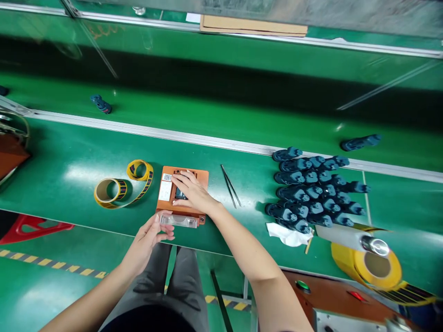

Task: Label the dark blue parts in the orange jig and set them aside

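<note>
An orange fixture block lies on the green workbench, with a QR code and a white label on its left side. My right hand rests on top of it, fingers stretched and spread over a dark part set in the recess. Much of that part is hidden by the hand. At the block's front edge, my left hand has its thumb and fingers around the left end of a clear plastic cover. Black tweezers lie just right of the block.
Left of the block is a yellow label roll with its strip curling back. Several dark blue tool housings stand in rows at right, near a white cloth and a large yellow roll. A conveyor belt runs behind the metal rail.
</note>
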`<state>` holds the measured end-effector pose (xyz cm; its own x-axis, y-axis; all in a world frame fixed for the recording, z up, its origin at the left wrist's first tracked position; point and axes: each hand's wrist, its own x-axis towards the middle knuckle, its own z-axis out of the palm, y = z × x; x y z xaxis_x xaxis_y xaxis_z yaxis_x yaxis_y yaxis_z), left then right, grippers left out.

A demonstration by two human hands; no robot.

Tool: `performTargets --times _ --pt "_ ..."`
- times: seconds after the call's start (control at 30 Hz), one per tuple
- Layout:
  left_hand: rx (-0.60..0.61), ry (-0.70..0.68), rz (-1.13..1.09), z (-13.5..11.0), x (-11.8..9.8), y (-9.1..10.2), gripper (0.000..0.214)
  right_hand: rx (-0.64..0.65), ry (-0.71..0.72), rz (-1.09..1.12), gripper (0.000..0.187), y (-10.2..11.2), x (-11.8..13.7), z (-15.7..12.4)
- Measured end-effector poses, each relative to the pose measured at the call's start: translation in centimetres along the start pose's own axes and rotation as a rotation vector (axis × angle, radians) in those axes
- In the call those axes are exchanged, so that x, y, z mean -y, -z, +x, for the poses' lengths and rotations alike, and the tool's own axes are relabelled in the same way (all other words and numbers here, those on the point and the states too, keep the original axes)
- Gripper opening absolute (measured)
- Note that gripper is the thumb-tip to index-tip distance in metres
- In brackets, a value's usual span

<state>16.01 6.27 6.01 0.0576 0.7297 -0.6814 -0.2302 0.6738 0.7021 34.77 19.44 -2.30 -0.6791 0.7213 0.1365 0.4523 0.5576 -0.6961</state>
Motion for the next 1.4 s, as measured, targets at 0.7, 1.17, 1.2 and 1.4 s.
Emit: performTargets --times 0.7,1.17,1.2,1.4 --pt "-0.188 -0.254 0.369 5.0 -0.7 0.6 0.058 -0.602 -0.780 -0.432 0.052 -0.4 -4.7 -12.3" --pt "-0.096 -0.520 0.618 7.2 2.6 -0.6 0.057 -0.890 -0.892 -0.162 0.041 -2.4 -5.4 -13.4" --pt "-0.116 -0.555 0.636 7.0 1.9 0.3 0.056 -0.956 -0.920 -0.084 0.042 -2.4 -5.1 -13.5" --pt "-0.436 -0.805 1.060 8.2 -3.9 9.3 0.034 -1.334 -0.908 0.915 0.031 -1.7 -3.5 -14.2"
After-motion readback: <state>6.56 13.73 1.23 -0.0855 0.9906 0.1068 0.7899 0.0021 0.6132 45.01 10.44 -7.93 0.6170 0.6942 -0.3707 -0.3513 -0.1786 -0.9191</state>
